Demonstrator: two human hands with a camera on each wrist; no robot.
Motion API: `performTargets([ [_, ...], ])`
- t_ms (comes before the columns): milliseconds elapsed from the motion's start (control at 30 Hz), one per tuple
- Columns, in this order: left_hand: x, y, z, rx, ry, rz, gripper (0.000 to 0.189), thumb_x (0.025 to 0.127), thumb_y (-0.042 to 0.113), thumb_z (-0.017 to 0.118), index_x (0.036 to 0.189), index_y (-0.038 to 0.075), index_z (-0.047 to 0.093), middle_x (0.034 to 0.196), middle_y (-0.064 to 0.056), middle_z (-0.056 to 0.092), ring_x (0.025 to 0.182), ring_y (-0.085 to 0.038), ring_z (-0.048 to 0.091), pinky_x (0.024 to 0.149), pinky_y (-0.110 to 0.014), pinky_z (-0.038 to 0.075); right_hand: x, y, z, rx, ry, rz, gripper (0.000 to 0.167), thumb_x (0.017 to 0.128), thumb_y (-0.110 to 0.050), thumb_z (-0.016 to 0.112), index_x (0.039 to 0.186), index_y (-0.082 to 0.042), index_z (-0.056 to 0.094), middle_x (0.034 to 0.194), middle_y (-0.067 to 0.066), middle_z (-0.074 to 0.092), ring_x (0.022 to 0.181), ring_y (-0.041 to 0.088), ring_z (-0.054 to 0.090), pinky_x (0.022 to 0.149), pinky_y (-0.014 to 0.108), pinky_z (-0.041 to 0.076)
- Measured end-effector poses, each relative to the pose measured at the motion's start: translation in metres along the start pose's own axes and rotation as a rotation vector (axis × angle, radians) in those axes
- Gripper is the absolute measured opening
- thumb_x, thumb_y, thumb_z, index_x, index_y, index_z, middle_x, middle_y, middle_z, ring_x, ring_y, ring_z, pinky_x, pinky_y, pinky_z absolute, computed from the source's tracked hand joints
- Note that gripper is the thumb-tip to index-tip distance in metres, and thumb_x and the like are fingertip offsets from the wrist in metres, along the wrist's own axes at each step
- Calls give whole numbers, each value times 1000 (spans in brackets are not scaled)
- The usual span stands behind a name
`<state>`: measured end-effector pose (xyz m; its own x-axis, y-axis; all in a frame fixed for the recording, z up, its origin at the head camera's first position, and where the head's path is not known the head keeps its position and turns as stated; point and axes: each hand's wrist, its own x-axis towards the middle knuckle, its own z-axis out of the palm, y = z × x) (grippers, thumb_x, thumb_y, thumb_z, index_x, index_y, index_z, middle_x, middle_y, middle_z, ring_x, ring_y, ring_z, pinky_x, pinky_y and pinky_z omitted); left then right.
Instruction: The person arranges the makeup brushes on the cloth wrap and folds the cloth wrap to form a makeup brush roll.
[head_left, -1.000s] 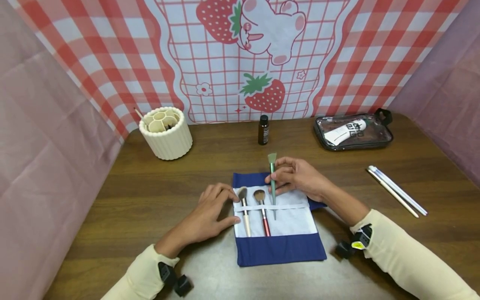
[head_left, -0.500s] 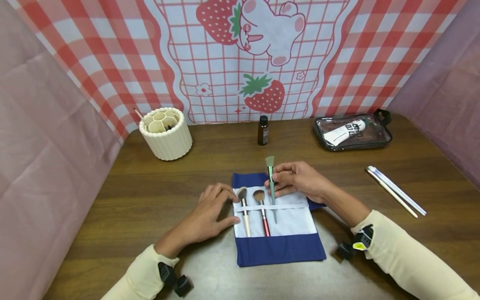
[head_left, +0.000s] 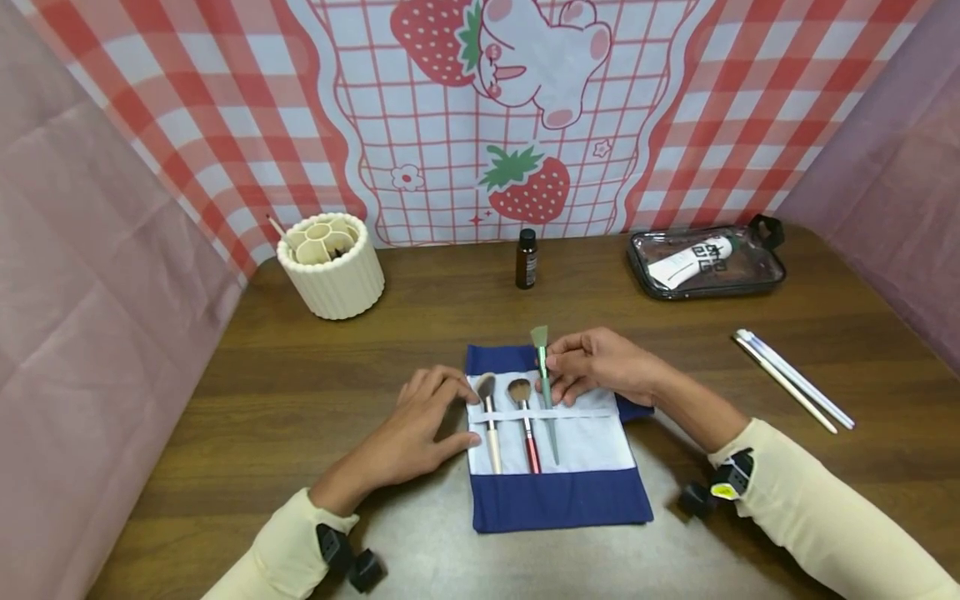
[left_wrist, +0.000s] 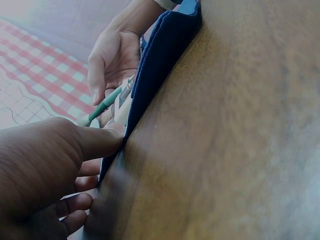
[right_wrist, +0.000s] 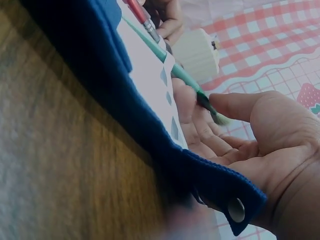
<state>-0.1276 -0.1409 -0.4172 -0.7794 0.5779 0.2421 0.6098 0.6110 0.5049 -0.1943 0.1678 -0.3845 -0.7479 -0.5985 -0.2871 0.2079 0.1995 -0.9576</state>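
My right hand [head_left: 609, 367] pinches a green makeup brush [head_left: 554, 437] between thumb and fingers near its ferrule. The brush's tapered handle runs under the white elastic band [head_left: 588, 414] of an open navy brush roll [head_left: 562, 502], its tip close above the lower navy pocket. To its left, a red-handled brush [head_left: 531, 446] and a cream-handled brush [head_left: 492, 446] sit under the same band, lower ends hidden in the pocket. My left hand [head_left: 412, 429] rests at the roll's left edge, thumb and fingertips touching it. In the right wrist view, a snap strap [right_wrist: 220, 185] overlaps the right palm.
Behind stand a cream ribbed holder [head_left: 333, 279] and a dark dropper-size bottle [head_left: 527, 262]. A clear zip pouch [head_left: 738, 271] with a white tube [head_left: 690, 264] lies at back right. Two slim sticks [head_left: 795, 382] lie to the right on the wooden table [head_left: 262, 400].
My right hand has moved slightly down toward me, sliding the green brush farther through the band toward the pocket. My left hand has stayed in place.
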Motion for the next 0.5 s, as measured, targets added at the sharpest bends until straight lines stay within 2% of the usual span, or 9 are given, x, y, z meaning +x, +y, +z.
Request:
performTargets([
  [200, 0, 1, -1, 5, -6, 0, 42, 87, 34, 80, 117, 15, 59, 131, -3, 49, 120, -24, 40, 102, -48, 31, 2, 2, -1, -24, 20, 6, 37, 103, -26, 58, 119, 7, 59, 92, 23, 64, 72, 27, 65, 62, 35, 54],
  [500, 0, 2, -1, 1, -11, -6, 42, 87, 34, 80, 118, 15, 59, 132, -4, 48, 121, -24, 40, 102, -48, 31, 3, 6, -1, -52, 37, 0, 32, 102, -21, 61, 115, 8, 61, 90, 25, 68, 68, 25, 66, 59, 33, 55],
])
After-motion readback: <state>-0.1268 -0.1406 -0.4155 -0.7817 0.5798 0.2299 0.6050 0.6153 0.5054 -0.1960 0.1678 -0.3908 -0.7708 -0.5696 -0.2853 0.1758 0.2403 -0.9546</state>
